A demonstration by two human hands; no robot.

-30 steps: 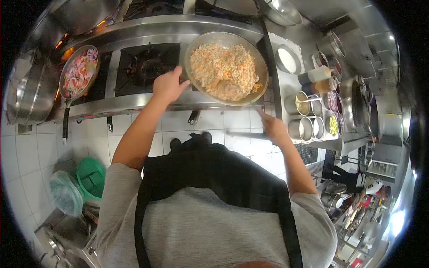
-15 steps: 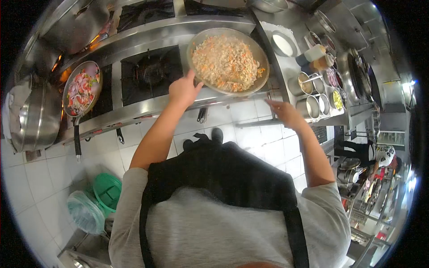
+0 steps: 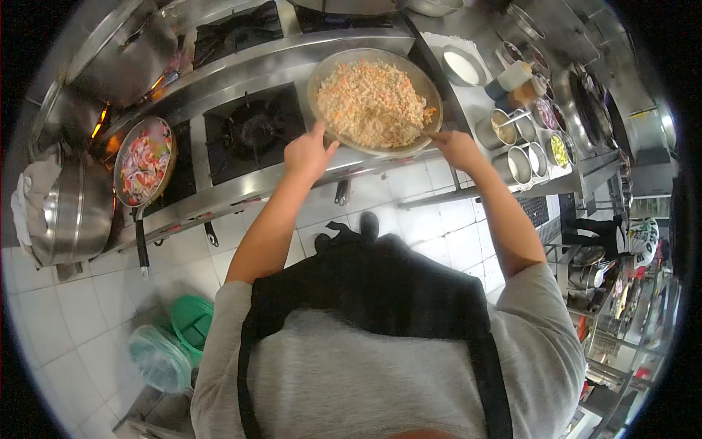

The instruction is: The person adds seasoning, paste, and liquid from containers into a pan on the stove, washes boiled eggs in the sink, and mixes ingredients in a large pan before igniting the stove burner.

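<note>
A wide round pan [image 3: 433, 91] full of grainy, rice-like food with orange bits [image 3: 373, 102] sits at the front of the stove. My left hand [image 3: 308, 155] is at the pan's near-left rim, its thumb and fingers closed on the edge. At the near-right rim, my right hand [image 3: 461, 151] is closed round the handle of a utensil, apparently a spoon [image 3: 433, 134], whose head is buried in the food. To the left, a smaller frying pan [image 3: 170, 164] holds sliced onions and red pieces, its black handle pointing towards me.
A bare burner grate [image 3: 256, 128] lies between the two pans. Large metal pots [image 3: 77, 212] and flames are at the left. Metal containers [image 3: 518, 167] and squeeze bottles [image 3: 512, 79] stand on the right counter. Green bins [image 3: 191, 322] are on the floor; another person [image 3: 618, 238] stands far right.
My right hand has moved up and closed on the utensil at the pan's rim. My left hand stays by the near-left rim. The food's surface has shifted, and the view has moved slightly.
</note>
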